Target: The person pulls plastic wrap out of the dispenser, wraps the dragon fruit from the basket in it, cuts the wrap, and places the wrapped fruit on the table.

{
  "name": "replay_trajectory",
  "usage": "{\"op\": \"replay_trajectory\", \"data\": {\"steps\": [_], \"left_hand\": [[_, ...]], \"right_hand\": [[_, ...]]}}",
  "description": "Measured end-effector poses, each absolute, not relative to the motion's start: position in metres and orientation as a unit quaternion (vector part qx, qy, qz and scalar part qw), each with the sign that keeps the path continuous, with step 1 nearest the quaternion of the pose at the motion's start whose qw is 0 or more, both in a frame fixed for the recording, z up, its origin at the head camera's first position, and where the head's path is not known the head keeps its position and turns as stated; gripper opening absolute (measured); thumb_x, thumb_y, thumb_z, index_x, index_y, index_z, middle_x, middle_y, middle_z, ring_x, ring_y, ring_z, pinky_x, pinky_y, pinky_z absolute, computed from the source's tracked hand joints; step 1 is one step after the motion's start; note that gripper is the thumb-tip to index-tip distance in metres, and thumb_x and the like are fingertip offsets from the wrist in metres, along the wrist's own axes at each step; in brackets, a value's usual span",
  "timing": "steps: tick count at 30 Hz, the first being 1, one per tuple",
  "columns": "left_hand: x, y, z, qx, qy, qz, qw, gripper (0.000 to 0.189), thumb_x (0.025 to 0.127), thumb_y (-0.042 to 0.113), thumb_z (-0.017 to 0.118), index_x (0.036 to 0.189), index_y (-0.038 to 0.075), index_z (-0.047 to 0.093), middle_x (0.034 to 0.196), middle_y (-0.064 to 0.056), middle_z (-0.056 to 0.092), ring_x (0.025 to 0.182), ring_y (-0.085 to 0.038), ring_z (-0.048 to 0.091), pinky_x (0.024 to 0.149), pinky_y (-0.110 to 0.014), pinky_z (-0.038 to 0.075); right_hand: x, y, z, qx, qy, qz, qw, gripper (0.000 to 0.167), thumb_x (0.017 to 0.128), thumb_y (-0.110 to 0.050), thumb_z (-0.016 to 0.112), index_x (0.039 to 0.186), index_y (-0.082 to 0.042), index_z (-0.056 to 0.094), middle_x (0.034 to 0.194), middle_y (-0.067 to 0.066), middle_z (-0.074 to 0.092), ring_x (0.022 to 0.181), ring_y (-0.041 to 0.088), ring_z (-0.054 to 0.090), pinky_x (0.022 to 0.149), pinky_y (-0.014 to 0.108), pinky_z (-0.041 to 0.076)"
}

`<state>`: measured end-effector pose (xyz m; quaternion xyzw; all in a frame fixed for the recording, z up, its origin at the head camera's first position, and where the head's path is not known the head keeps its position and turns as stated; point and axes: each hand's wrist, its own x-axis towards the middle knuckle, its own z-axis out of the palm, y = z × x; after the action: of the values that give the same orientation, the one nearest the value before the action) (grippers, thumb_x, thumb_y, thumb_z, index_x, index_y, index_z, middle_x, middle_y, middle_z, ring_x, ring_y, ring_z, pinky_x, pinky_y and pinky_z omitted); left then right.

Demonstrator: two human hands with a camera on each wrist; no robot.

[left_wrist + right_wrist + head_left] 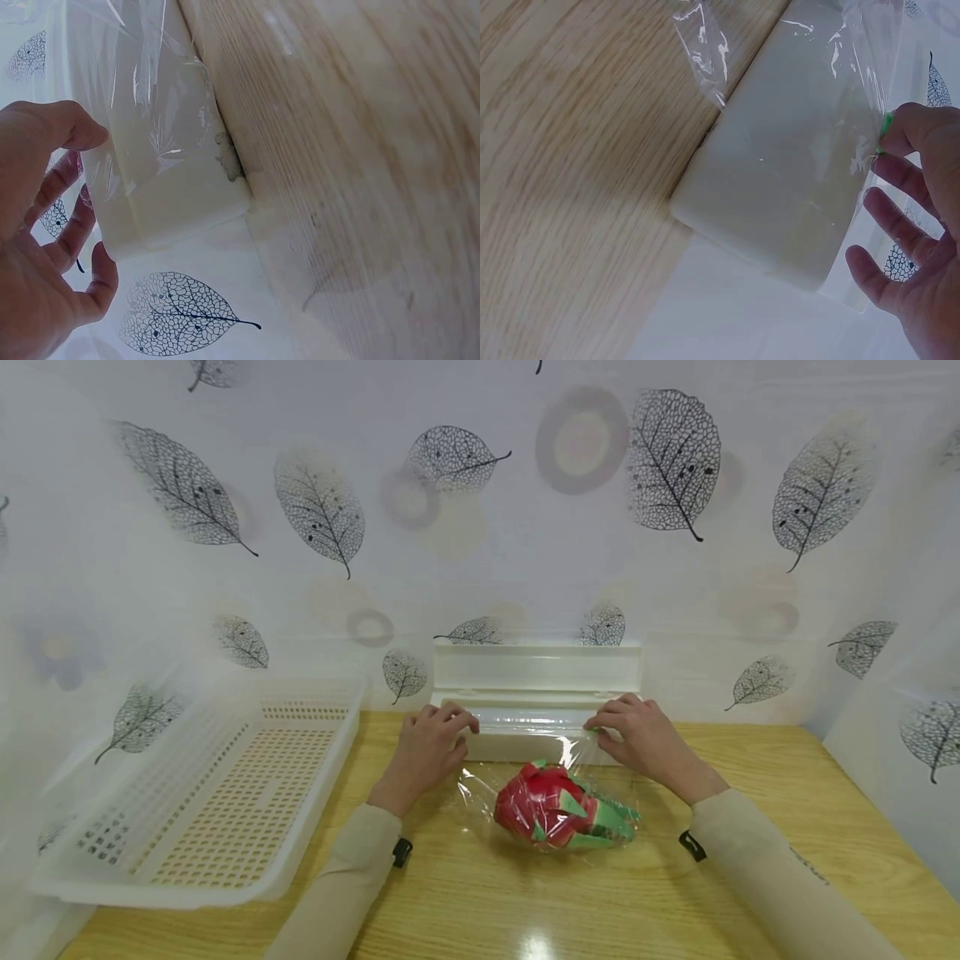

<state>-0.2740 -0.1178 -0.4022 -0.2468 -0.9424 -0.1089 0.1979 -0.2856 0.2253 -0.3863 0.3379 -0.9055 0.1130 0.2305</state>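
Observation:
A white cling film dispenser (517, 748) stands against the back wall, its lid raised. Clear cling film (573, 748) runs from the roll over the front edge and down around a red and green dragon fruit (542, 803) lying on the table. At the left end, my left hand (429, 750) grips the dispenser's front edge between thumb and fingers; the film lies beside the thumb. My right hand (643, 737) pinches a small green slider (886, 132) at the right end of that edge, where the film bunches.
A white perforated plastic basket (307, 827) stands on the left of the wooden table (480, 902). White sheeting (517, 577) printed with dark leaves hangs behind and at the sides.

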Motion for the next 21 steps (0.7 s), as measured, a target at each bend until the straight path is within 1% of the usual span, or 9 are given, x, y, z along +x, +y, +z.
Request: {"op": "replay_trajectory", "data": {"steps": [7,12,21], "left_hand": [[-0.2736,-0.1177,-0.4023,-0.247,-0.942,-0.115,0.195,0.02,0.093,0.014,0.071,0.109,0.025,0.069,0.12,0.001,0.066,0.105,-0.031,0.063,0.08,-0.046,0.05],[-0.2738,-0.1177,-0.4023,-0.248,-0.94,-0.118,0.202,0.019,0.092,0.013,0.072,0.107,0.025,0.069,0.119,0.002,0.067,0.103,-0.03,0.063,0.079,-0.045,0.05],[-0.2737,-0.1176,-0.4027,-0.249,-0.94,-0.116,0.204,0.019,0.092,0.014,0.072,0.107,0.026,0.069,0.118,0.002,0.067,0.103,-0.029,0.063,0.078,-0.044,0.05]], "right_hand": [[-0.286,0.2259,-0.3878,0.333,-0.907,0.113,0.231,0.018,0.082,-0.005,0.08,0.097,-0.014,0.079,0.102,0.005,0.077,0.1,0.031,0.066,0.075,0.051,0.053],[-0.2855,0.226,-0.3874,0.332,-0.907,0.116,0.232,0.018,0.082,-0.005,0.08,0.097,-0.014,0.079,0.102,0.006,0.077,0.099,0.031,0.067,0.074,0.051,0.053],[-0.2847,0.2273,-0.3888,0.327,-0.909,0.115,0.232,0.018,0.083,-0.005,0.079,0.097,-0.015,0.079,0.103,0.005,0.077,0.098,0.03,0.066,0.073,0.049,0.052]]}}
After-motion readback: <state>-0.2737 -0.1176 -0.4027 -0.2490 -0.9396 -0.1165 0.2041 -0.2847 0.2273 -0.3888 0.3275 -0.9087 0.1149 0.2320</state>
